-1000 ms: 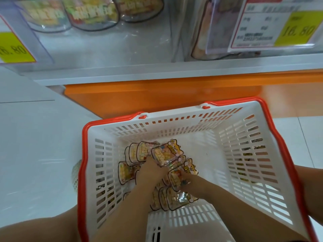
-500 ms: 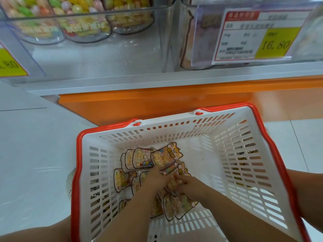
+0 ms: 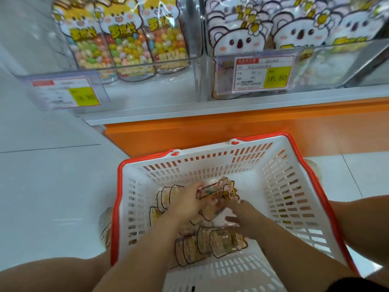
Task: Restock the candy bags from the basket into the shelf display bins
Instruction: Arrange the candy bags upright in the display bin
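A white basket with a red rim (image 3: pixel 299 165) rests between my knees and holds several clear candy bags (image 3: pixel 212 243) with cartoon tops. My left hand (image 3: pixel 187 202) is closed around a small stack of candy bags (image 3: pixel 219 191) raised a little above the pile. Just to the right of that stack, my right hand (image 3: pixel 242 216) reaches in with fingers spread against the stack's lower side. Above, the left clear display bin (image 3: pixel 147 66) holds three bags of coloured candies at its right side.
The right display bin (image 3: pixel 315 49) is packed with koala-faced bags behind a 16.80 price tag (image 3: pixel 263 74). Another price tag (image 3: pixel 67 92) hangs on the left bin. An orange shelf base (image 3: pixel 210 131) stands just behind the basket. White floor tiles lie to the left.
My view has tilted up, bringing the bins and their bags into sight. My left hand has gathered a stack of bags and lifted it; the right hand has shifted right, beside the stack.
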